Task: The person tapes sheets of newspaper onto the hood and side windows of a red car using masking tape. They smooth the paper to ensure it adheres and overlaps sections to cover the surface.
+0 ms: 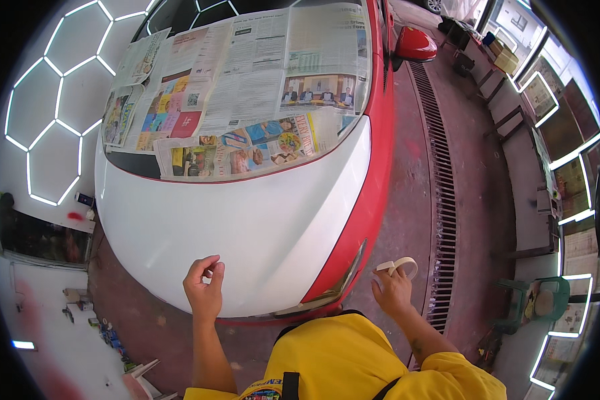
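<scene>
In front of me stands a car with a white hood (247,220) and red sides (373,180). Sheets of newspaper (247,80) cover most of its windshield, overlapping along the lower edge of the glass. Over the front left of the hood is my left hand (203,290), its fingers curled together in a pinch; whether anything thin is between them cannot be made out. Beyond the car's front right corner, above the floor, my right hand (393,293) grips a roll of pale masking tape (412,268). The headlight (343,280) lies between my hands.
A red side mirror (415,45) juts out on the right. Along the floor there runs a slotted drain grate (440,200). A green plastic chair (537,303) stands by the right wall, and small items (110,340) lie at the lower left. Hexagonal lights (60,80) line the left.
</scene>
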`<state>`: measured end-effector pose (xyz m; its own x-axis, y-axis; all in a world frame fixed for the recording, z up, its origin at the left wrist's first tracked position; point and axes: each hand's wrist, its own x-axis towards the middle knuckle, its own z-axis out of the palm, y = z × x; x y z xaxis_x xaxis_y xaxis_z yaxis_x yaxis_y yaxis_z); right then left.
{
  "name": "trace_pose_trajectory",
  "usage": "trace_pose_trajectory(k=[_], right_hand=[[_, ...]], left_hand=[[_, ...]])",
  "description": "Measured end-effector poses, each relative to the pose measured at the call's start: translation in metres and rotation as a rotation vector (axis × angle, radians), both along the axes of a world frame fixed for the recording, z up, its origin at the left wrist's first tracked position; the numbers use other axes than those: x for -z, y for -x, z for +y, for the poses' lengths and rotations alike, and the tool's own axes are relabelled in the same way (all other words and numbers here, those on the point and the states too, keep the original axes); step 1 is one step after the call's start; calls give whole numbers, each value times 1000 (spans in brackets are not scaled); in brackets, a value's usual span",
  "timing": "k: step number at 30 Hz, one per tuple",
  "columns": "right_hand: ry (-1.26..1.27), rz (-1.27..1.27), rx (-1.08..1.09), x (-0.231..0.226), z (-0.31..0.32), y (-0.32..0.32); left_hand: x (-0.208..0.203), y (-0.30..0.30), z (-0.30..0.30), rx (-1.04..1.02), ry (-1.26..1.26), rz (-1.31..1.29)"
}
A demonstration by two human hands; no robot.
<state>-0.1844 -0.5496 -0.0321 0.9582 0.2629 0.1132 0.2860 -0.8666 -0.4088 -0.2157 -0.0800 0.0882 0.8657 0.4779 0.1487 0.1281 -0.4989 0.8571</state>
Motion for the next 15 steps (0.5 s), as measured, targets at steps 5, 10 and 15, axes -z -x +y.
trace_pose_trajectory(k=[5,10,15], right_hand=[[-48,-19,29,-25,12,-49],[-170,-222,-28,-59,55,-103],[-209,-332,-40,-76,91,-194]], left_hand=[[-2,-18,-14,41,29,-46],[-31,-88,-41,106,-208,-95],[-92,-235,-94,298,-467,-268]])
